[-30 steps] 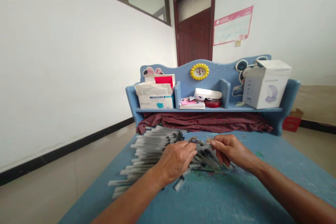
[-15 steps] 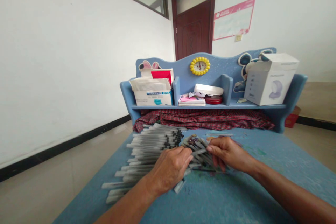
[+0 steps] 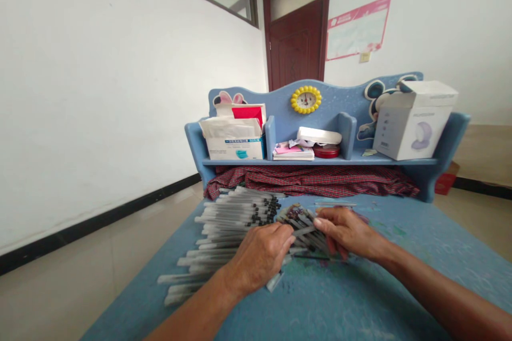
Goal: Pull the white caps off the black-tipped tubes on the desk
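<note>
Grey pen barrels (image 3: pixel 224 224), rowed at ten o'clock, seem finished; at twelve, a jumbled heap (image 3: pixel 296 215) seems left. My left hand (image 3: pixel 267 251) and right hand (image 3: pixel 346 230) pinch one tube (image 3: pixel 304 230).

On my desk (image 3: pixel 340 298), the rowed pens (image 3: pixel 224 226) lie left — the heap (image 3: pixel 298 217) between them and my right hand (image 3: pixel 348 232). Behind, cloth (image 3: pixel 312 181) lies under the shelf (image 3: pixel 328 162) — mask box (image 3: pixel 236 149) left on it, carton (image 3: pixel 412 122) right.

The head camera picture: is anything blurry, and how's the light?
Head view: soft light, no strong glare on the blue table; pen-like tubes beside the left hand look smeary, the yellow clock crisper; the white box seems stretched, perhaps lens distortion.
</note>
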Available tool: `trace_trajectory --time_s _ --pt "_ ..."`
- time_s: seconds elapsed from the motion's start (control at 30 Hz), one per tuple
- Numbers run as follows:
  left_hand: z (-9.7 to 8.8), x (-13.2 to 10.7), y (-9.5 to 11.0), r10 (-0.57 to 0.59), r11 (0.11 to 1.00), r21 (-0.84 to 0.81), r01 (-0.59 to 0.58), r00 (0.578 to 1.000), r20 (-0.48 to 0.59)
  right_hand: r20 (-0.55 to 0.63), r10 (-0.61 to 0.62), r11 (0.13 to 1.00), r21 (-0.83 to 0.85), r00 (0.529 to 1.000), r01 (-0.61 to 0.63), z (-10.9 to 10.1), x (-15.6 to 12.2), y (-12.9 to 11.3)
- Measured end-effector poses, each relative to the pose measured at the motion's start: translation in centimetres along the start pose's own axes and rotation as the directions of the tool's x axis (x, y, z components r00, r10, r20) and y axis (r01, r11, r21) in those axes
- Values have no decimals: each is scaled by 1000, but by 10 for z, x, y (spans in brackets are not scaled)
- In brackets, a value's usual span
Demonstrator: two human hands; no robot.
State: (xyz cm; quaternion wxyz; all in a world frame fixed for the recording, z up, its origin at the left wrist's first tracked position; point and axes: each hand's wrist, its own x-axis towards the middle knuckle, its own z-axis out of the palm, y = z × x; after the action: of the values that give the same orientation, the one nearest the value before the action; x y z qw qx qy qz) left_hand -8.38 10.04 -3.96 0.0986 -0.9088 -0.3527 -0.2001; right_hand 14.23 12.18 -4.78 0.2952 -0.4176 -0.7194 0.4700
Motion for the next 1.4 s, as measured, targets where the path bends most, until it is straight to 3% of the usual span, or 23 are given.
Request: trace_trajectory --time_s 0.07,0.23,0.37,0.53,0.73,0.93,1.17,1.4 --pt "1 0 0 7 1000 -14 -7 1000 -11 5 6 999 -53 1000 -6 0 0 0" --pt "0 0 0 3 1000 -12 -3 1000 1 41 21 998 57 999 -24 0 -2 -4" --pt "0 0 0 -11 1000 -26 11 1000 14 10 16 999 -49 1000 -15 1 -1 -2" --pt "0 1 0 -21 999 -42 22 999 26 52 30 990 134 998 -36 0 0 0" --pt "1 0 0 -27 998 -48 29 999 46 20 60 998 5 998 -60 2 0 -1" --pt "3 -1 -4 -45 997 -55 49 997 64 10 26 979 200 1000 -28 -5 2 3" --pt "3 0 -2 -48 997 -50 52 996 79 -134 6 950 310 991 36 -3 4 -1" --pt "0 1 2 -28 997 -66 32 997 69 -113 -1 933 357 994 41 3 6 -2"
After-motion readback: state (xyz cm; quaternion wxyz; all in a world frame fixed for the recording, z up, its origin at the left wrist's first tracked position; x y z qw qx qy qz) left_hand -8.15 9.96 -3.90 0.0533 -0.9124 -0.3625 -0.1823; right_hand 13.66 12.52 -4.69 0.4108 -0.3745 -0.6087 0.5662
